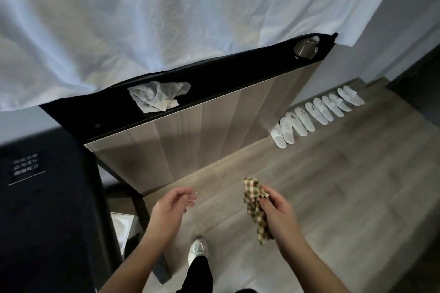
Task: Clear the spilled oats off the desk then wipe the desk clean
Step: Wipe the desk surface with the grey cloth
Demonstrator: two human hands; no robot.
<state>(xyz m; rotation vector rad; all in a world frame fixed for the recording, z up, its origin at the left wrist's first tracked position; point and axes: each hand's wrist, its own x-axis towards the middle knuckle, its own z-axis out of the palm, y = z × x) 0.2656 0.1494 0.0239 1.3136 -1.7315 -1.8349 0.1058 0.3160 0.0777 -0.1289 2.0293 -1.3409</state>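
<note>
A wooden worktop [214, 131] with a black strip along its far edge is seen from above. On this strip, toward the worktop's left end, a crumpled white tissue [157, 96] is laid. At the far right corner of the worktop a metal cup [306, 49] is placed. Both hands are held off the near corner of the worktop, above the floor [333, 185]. A checked cloth [254, 200] is gripped by the right hand [277, 207] and hangs down from it. The fingers of the left hand [172, 202] are loosely curled, and nothing is seen inside them. A few small pale specks [197, 190], possibly oats, are seen on the floor just beside the worktop's near corner. A row of white slippers [316, 112] is lined up on the floor to the right of the worktop
</note>
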